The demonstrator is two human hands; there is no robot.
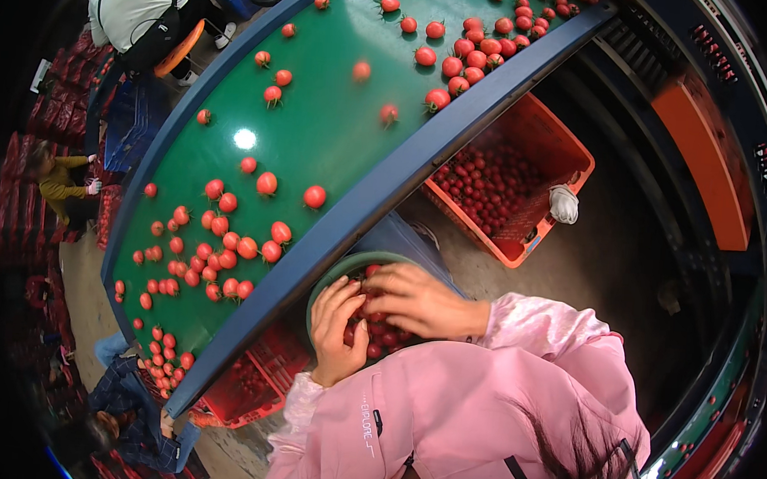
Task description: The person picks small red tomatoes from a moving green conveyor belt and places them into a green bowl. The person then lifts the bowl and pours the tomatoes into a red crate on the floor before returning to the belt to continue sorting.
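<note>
A round green tub (325,277) full of small red tomatoes (387,338) stands before my body, close beside the sorting table's blue edge. Both my hands are over it. My left hand (338,329) lies at the tub's near-left side with fingers curved over the tomatoes. From the right my right hand (419,301) reaches in, its fingers bent down among them; it looks slightly blurred. Whether either hand grips a tomato cannot be told, as the fingers hide what is under them. Beyond the edge, many tomatoes with green stalks lie scattered on the green belt (310,143).
A blue rail (387,180) borders the belt. An orange crate (521,258) of tomatoes stands on the floor at right, a white cloth (563,204) on its rim. A red crate (249,389) sits below the rail at lower left. Other people (142,416) are at the left.
</note>
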